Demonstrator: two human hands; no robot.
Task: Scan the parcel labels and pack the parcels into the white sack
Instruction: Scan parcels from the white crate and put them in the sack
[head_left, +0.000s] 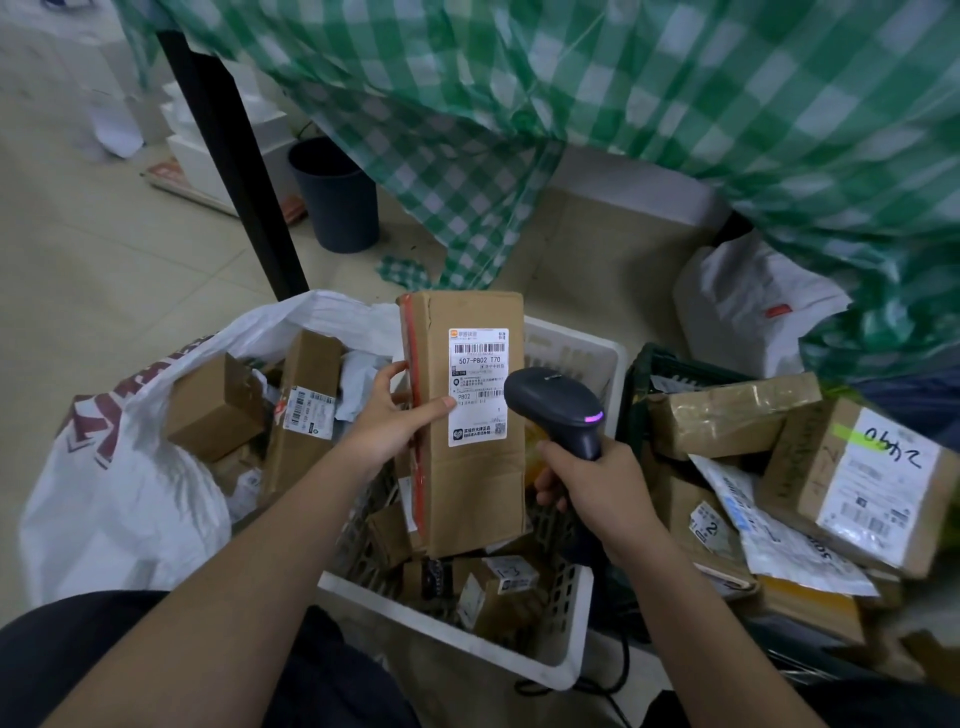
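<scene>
My left hand (389, 415) grips a tall brown cardboard parcel (467, 467) by its left edge, thumb on the front beside the white label (478, 387). The parcel stands upright over the white basket (566, 649). My right hand (592, 483) grips the handle of a black barcode scanner (558, 405), whose head points at the label and shows a purple light. The white sack (119, 499) lies open on the left with several brown parcels (218, 408) inside.
The white basket holds several small parcels (498, 587). A dark crate (654, 374) on the right overflows with boxes (857, 483) and mailers. A black table leg (234, 156), a dark bin (337, 197) and a green checked cloth (623, 93) stand behind.
</scene>
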